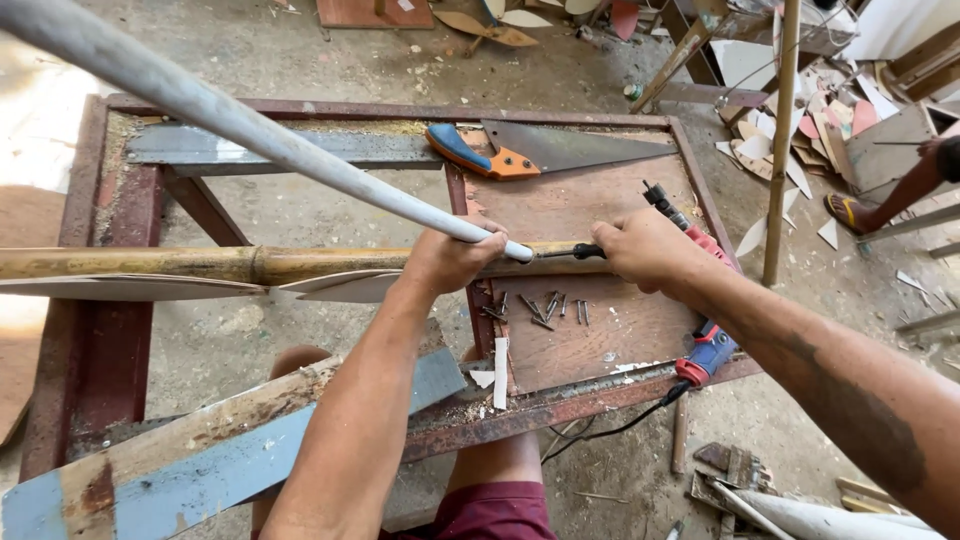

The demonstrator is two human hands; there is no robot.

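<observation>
The left hand closes around a grey pipe and bamboo pole lying across a rusty metal frame, the right hand grips a red drill at the pole's end, above loose screws on the frame's board, a handsaw near the far edge, scrap-strewn concrete floor all around.

one head-worn view looks steeply down, close over the rusty metal frame and dusty floor.
</observation>
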